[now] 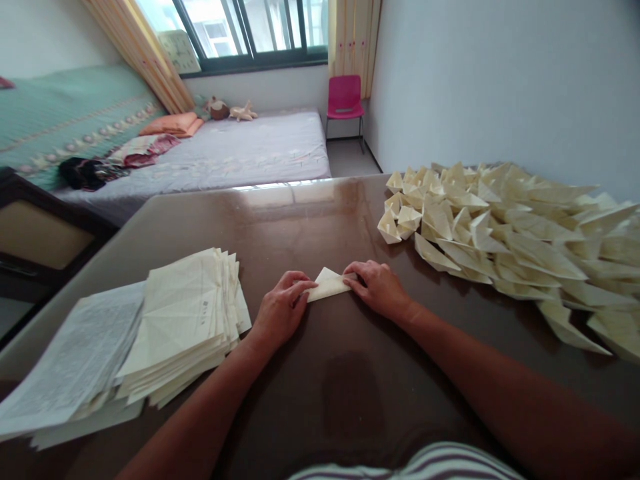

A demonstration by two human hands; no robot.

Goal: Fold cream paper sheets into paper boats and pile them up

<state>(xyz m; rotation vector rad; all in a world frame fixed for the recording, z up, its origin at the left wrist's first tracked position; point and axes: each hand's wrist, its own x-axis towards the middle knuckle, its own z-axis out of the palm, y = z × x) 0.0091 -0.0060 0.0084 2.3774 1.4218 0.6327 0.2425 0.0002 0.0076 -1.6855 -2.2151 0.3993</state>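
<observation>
A small folded paper boat [329, 285] in cream paper is held over the brown table, its triangular peak pointing up. My left hand [285, 303] pinches its left end between thumb and fingers. At the opposite end, my right hand [375, 287] grips the paper the same way. The fingertips hide both ends of the paper. Left of my left hand lies a stack of creased cream sheets [175, 313]. Many finished paper boats [500, 227] crowd the table's right side, beyond my right hand.
Printed sheets [80, 353] lie at the table's left, partly under the creased stack. The glossy brown table [300, 227] reaches toward a bed [260, 150]. A pink chair [345, 100] stands by the far wall, and a dark wooden chair [45, 233] is at left.
</observation>
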